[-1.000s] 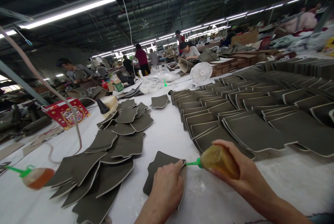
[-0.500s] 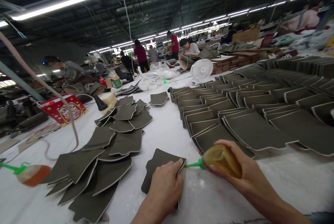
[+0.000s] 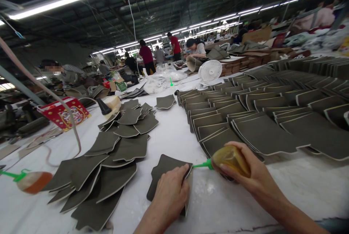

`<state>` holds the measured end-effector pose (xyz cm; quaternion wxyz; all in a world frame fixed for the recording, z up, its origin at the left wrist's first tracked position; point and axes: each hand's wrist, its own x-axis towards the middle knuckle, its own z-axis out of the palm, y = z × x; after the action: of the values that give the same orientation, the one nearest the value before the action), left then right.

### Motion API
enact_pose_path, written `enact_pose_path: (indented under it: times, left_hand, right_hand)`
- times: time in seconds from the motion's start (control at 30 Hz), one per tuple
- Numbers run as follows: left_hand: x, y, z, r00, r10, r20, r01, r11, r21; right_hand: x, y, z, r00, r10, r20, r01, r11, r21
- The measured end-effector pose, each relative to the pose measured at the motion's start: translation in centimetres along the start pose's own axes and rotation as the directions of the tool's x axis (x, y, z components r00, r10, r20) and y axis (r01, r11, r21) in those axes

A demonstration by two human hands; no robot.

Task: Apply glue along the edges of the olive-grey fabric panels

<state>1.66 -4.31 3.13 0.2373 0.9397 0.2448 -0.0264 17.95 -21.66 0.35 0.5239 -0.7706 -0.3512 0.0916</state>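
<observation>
My left hand (image 3: 172, 189) is closed on a dark olive-grey padded panel (image 3: 161, 170) with a pale cut edge. Its index finger presses along the top near the right corner, and the thumb is at the right edge, partly hidden. In my right hand (image 3: 249, 168) is a squeeze bottle (image 3: 227, 159) of yellowish liquid, tipped on its side. The bottle's green nozzle (image 3: 202, 165) points left, its tip at the panel's right corner; whether it touches I cannot tell.
Loose panels (image 3: 114, 168) overlap in a heap on the left of the white table (image 3: 174, 132). Rows of similar panels (image 3: 272, 128) stand on the right. A second bottle (image 3: 34, 182) lies far left. Behind are a white fan (image 3: 210, 70), a red bag (image 3: 65, 113) and several people.
The nozzle tip has shifted slightly up along the panel's right edge, toward the corner. My right hand rose a little with the bottle. My left hand keeps its hold.
</observation>
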Motion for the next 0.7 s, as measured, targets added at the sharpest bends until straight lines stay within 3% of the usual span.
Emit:
enact_pose_path:
  times: [0.1,0.27,0.4,0.57,0.7]
  left_hand:
    - [-0.1,0.0,0.1,1.0,-0.005,-0.005,0.005,1.0,-0.001]
    - [-0.2,0.0,0.2,1.0,-0.006,-0.011,0.006,1.0,0.01]
    - [-0.4,0.1,0.0,1.0,-0.008,-0.009,0.008,1.0,0.011]
    - [-0.8,0.3,-0.1,1.0,-0.027,0.005,0.027,0.999,0.028]
    - [-0.9,0.2,0.1,1.0,-0.003,-0.009,0.003,1.0,0.01]
  right_hand:
    - [-0.2,0.1,0.0,1.0,-0.011,-0.005,0.011,1.0,-0.01]
    - [-0.8,0.0,-0.2,0.986,0.019,0.163,-0.03,0.997,0.067]
    - [-0.9,-0.1,-0.2,0.996,0.0,0.09,-0.005,0.999,0.047]
    - [-1.7,0.0,0.0,0.977,0.034,0.212,-0.057,0.993,0.104]
    - [-2.3,0.0,0.0,0.987,0.048,0.15,-0.064,0.992,0.106]
